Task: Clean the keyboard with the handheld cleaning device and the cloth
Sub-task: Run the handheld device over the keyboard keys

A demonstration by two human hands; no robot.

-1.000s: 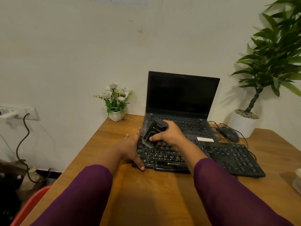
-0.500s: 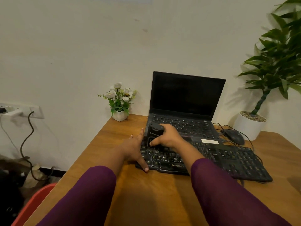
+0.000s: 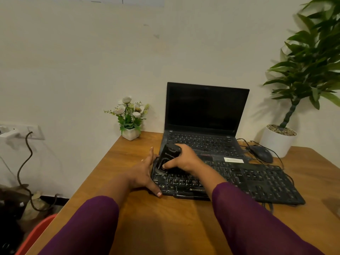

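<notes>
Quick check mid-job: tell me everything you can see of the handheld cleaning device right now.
The cleaning device is small, black and glossy, like plastic, with pale lettering too small to read. It stands tilted, lower end on the keys at the left end of the keyboard, top leaning toward the laptop. The right hand grips it, curled round its body. The left hand lies beside it at the keyboard edge.

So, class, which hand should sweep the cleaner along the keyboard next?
Right. The right hand grips the cleaning device on the keyboard at its left end; the left hand only braces that edge.
</notes>
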